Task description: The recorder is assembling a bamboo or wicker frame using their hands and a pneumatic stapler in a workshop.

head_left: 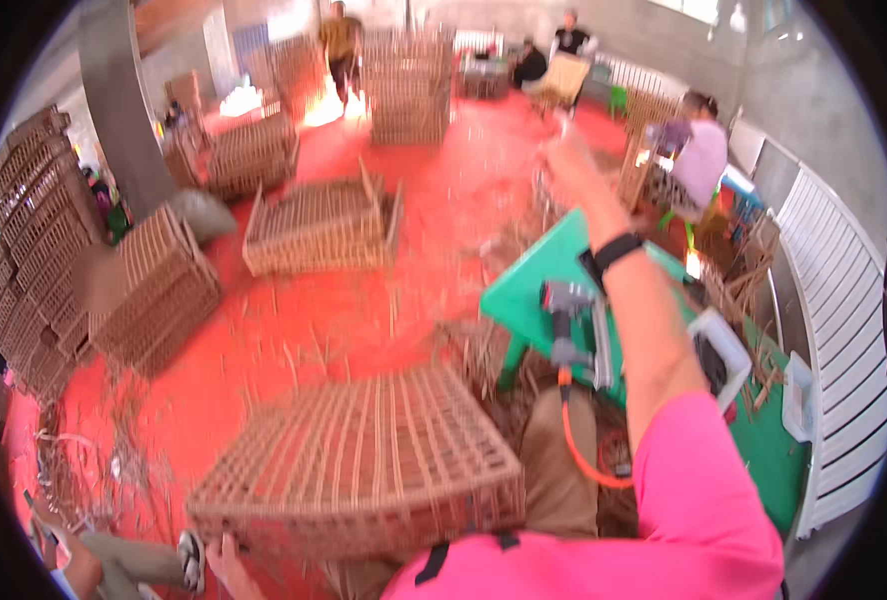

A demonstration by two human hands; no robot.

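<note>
A brown woven wicker basket (364, 450) lies across my lap, its slatted side facing up. At its near left corner my left hand (228, 568) is closed on the rim; part of the hand is cut off by the lower edge. My right arm stretches far forward over the green stool (534, 270), a dark band round its wrist. Motion smears my right hand (570, 160), so its fingers and anything in them cannot be made out. Below that forearm a grey and black nail gun (568, 325) rests on the stool, joined to an orange air hose (579, 445).
Another wicker basket (314, 230) stands on the red floor (434, 210) ahead. Stacked baskets (44, 250) rise at the left, more (411, 90) at the back. A person's hand (59, 555) shows at lower left; a seated person (702, 150) works at right. Cane scraps (134, 460) litter the floor.
</note>
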